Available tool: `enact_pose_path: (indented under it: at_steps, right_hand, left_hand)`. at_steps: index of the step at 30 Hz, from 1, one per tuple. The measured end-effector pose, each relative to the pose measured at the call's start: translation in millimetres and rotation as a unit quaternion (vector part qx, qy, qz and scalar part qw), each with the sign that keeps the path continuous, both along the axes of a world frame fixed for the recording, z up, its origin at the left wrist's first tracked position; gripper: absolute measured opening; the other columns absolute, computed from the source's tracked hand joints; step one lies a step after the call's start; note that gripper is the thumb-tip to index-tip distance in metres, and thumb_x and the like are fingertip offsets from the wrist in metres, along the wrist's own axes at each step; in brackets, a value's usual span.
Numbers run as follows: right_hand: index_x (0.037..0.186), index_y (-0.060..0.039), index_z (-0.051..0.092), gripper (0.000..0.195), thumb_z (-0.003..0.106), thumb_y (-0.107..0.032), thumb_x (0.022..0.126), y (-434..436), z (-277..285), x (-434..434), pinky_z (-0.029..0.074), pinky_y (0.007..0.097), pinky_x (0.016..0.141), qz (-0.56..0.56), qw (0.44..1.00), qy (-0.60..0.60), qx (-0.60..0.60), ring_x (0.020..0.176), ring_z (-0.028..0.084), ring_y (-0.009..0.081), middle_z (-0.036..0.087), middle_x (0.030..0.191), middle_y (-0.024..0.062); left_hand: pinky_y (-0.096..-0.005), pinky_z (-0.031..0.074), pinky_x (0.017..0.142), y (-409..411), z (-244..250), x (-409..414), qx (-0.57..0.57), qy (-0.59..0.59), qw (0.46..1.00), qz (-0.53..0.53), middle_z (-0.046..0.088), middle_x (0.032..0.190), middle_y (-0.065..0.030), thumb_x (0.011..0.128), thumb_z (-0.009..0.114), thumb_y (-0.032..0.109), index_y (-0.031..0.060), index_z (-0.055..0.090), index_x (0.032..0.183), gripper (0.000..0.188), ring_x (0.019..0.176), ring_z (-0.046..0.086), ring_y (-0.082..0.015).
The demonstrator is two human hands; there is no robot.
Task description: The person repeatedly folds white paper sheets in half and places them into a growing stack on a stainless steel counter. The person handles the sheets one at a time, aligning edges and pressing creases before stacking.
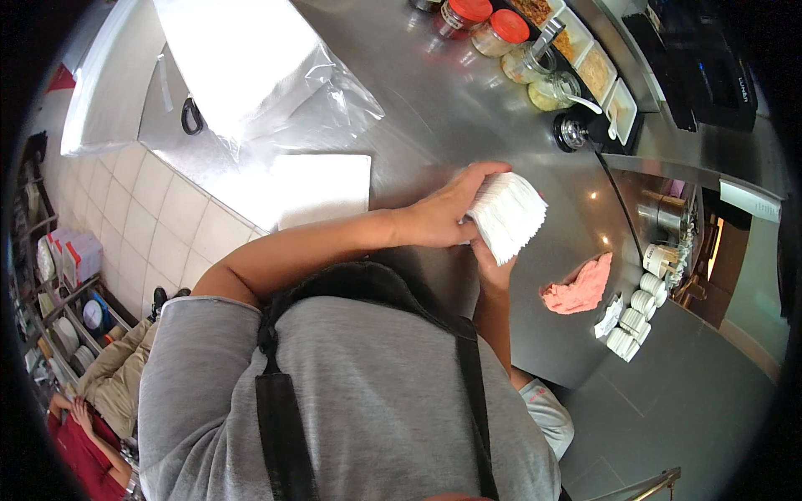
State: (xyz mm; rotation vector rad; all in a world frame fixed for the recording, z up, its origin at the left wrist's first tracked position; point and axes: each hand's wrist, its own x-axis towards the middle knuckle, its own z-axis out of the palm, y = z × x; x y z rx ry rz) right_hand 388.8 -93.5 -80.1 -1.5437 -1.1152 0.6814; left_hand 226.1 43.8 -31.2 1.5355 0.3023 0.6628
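Note:
A thick stack of white paper napkins (510,213) is held up in front of the body, above a stainless steel counter (420,125). My left hand (442,213) grips its left side, with the thumb and fingers around the edge. From below and the right, my right hand (495,266) supports the same stack; most of its fingers are hidden behind it. Left of the hands lies a flat white stack of paper (329,185). Beyond it is a larger white stack (244,56) partly inside clear plastic. A crumpled pink cloth (579,288) rests to the right.
Red-lidded jars (501,31), open glass jars (554,91), white food trays (595,72) and a call bell (571,133) line the far right. White bundles (633,325) stand near the right edge. Black scissor handles (192,116) lie left. A person in red (91,451) is at lower left.

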Motion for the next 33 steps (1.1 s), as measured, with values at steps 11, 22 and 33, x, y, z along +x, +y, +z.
enact_pose_path:
  at_steps: [11, 22, 33]
  right_hand:
    - [0.150, -0.0020, 0.035, 0.079, 0.079, -0.008, 0.085, 6.0, -18.0, -2.4, 0.060, 0.0376, 0.089, 0.083, 0.994, 0.065, 0.032, 0.112, 0.066, 0.0252, 0.061, 0.131, 0.0151]
    - [0.154, -0.0057, 0.030, 0.080, 0.075, -0.021, 0.089, 0.5, -27.8, -3.4, 0.050, 0.0433, 0.101, 0.078, 0.991, 0.100, 0.036, 0.125, 0.056, 0.0278, 0.053, 0.142, 0.0144]
    - [0.156, -0.0081, 0.029, 0.080, 0.070, -0.028, 0.091, -2.6, -28.7, -1.6, 0.038, 0.0473, 0.112, 0.068, 0.989, 0.132, 0.013, 0.137, 0.045, 0.0298, 0.045, 0.152, 0.0122]
  left_hand:
    - [-0.0507, 0.013, 0.128, 7.0, -26.3, -8.2, 0.055, 0.005, 0.998, -0.017, 0.024, 0.164, -0.0268, 0.081, 0.077, 0.023, 0.0002, 0.014, 0.161, 0.104, 0.155, 0.019, -0.0414]
    - [-0.0578, 0.007, 0.127, -2.6, 73.5, -5.8, 0.502, 0.126, 0.853, 0.063, 0.027, 0.168, -0.0132, 0.096, 0.049, 0.064, 0.0038, 0.032, 0.159, 0.089, 0.158, 0.018, -0.0286]
    - [-0.0571, 0.010, 0.127, -0.9, 56.4, 2.7, 0.453, 0.121, 0.881, 0.057, 0.034, 0.166, -0.0113, 0.098, 0.046, 0.064, 0.0043, 0.036, 0.158, 0.085, 0.157, 0.022, -0.0307]
